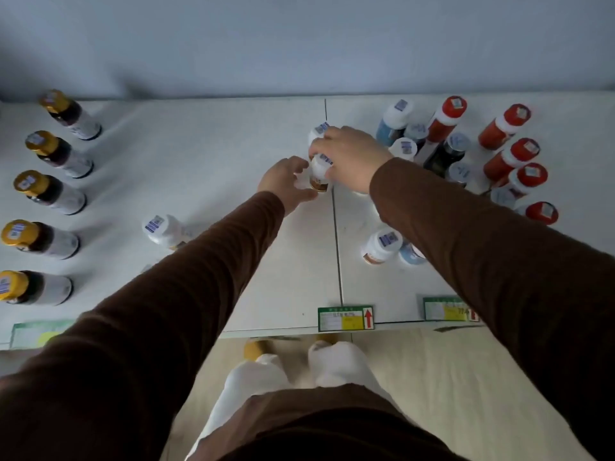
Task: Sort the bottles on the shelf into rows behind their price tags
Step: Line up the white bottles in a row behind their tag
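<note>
A white-capped bottle with a brown label (pixel 320 173) stands mid-shelf. My right hand (pixel 352 158) is closed over its cap and over a second white-capped bottle (pixel 318 129) just behind it. My left hand (pixel 287 183) reaches in from the left, fingers spread, touching the front bottle's side. Two more white-capped bottles stand apart: one at the left (pixel 163 229), one at the right (pixel 379 246). A green and yellow price tag (pixel 346 318) sits on the shelf's front edge below my hands.
Several gold-capped dark bottles (pixel 46 191) form a row down the left side. Red-capped (pixel 509 123), blue and dark bottles crowd the back right. Other price tags lie at the right (pixel 446 307) and left (pixel 40 331). A seam (pixel 334 207) splits the white shelf. Grey wall behind.
</note>
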A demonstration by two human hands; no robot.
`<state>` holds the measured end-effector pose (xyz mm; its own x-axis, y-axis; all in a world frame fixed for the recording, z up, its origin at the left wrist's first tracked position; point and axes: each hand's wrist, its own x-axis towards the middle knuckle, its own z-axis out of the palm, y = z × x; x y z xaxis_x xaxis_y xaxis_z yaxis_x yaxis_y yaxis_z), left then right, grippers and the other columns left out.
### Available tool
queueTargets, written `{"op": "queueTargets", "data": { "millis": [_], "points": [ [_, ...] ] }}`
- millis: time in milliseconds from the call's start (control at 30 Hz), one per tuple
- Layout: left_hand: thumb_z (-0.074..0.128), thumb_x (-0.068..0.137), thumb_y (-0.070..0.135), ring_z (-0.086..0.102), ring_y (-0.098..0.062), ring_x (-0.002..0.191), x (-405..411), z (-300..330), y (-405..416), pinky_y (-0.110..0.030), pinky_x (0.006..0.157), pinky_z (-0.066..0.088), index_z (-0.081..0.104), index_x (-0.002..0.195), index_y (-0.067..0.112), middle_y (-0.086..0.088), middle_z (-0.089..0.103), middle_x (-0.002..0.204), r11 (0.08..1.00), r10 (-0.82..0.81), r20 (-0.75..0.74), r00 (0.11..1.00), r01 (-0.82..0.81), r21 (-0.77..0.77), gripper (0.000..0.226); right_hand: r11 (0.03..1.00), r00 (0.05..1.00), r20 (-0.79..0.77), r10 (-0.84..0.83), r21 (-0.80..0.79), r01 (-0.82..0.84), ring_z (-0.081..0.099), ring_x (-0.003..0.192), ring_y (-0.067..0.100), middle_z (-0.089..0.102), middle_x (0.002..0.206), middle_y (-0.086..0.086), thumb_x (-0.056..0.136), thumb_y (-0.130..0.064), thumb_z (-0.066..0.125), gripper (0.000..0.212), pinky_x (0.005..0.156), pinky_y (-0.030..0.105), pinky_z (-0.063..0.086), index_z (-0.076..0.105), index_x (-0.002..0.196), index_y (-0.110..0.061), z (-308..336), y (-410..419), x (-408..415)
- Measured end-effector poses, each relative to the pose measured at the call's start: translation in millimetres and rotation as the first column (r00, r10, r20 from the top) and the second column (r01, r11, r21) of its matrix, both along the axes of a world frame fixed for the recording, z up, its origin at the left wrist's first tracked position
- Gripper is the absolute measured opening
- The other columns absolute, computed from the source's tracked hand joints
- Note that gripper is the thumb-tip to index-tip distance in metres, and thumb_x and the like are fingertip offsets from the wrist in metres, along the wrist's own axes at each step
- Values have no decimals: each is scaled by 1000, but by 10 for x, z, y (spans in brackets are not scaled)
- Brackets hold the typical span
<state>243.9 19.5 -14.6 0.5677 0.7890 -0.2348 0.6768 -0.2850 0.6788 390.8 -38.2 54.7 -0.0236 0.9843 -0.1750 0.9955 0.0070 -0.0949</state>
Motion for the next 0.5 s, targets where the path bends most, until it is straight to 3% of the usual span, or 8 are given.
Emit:
{"op": "queueTargets", "data": {
  "millis": [100,200,300,367,500],
  "points": [
    [76,74,22,61,-23,96,184,-46,-72,-37,87,50,63,111,12,-6,65,106,998,41,80,996,-38,-44,40,1000,999,-50,-5,-7,5,53,109,28,55,121,8,86,-23,62,41,83,34,38,56,127,-23,-42,15,56],
    [71,80,12,63,-20,93,211,-50,-74,-37,89,51,64,108,9,-9,68,102,974,41,234,971,13,-225,29,997,986,-145,-78,-12,77,55,107,28,57,116,7,88,-27,61,37,87,35,41,58,124,-19,6,21,170],
    [62,91,8,63,-16,106,86,19,-43,-28,99,47,60,123,8,-4,67,113,842,60,427,902,184,-507,32,983,943,-284,-171,8,181,58,98,26,58,99,1,90,-36,59,27,78,30,37,63,109,-17,94,13,303],
    [57,95,14,59,-16,115,2,82,-25,-28,104,45,55,131,7,-4,63,122,735,133,480,867,238,-635,37,971,904,-368,-218,8,238,59,97,23,64,100,1,90,-41,59,31,78,30,39,66,110,-18,156,11,350],
    [55,96,15,56,-21,120,-82,204,6,-34,107,43,50,135,2,-9,59,128,670,200,501,842,255,-697,41,970,859,-463,-216,1,245,61,95,20,69,105,3,92,-42,58,34,84,34,46,68,114,-18,233,10,337]
  ]
}}
